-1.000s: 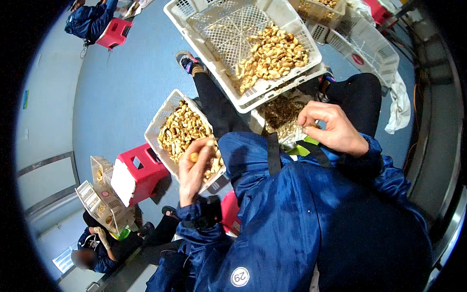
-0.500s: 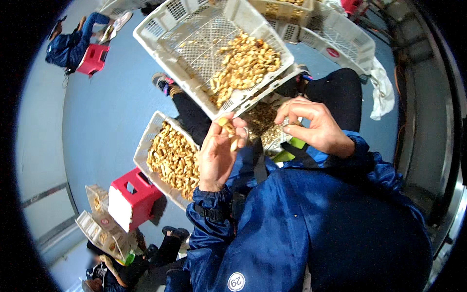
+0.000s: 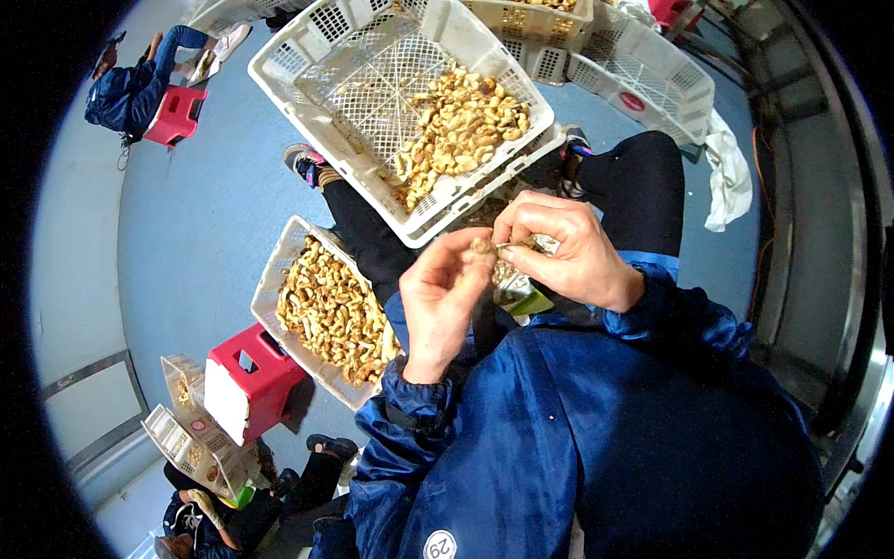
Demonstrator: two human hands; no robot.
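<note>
My left hand (image 3: 442,293) is closed in a pinch around a small mushroom (image 3: 482,246), its pale brown end showing between thumb and fingers. Against it, my right hand (image 3: 568,247) is also closed, thumb and forefinger pressed together at the mushroom's right side. Whatever is in the right fingers is too small and hidden to name. Beyond both hands stands a white slatted crate (image 3: 321,140) with a heap of mushrooms (image 3: 466,121) on its right side. To the left, a second white crate (image 3: 270,298) is filled with brown and cream mushrooms (image 3: 331,312).
Under my hands, partly hidden, lies a container of dark scraps (image 3: 507,279). A red stool (image 3: 256,373) stands left of the full crate. More crates (image 3: 643,84) sit at the far right beside a white cloth (image 3: 728,177). Other people (image 3: 130,88) sit at the left.
My hands have come together: the right moved left and the left moved right and turned over. Two pieces showed in the left fingers before; one end shows now.
</note>
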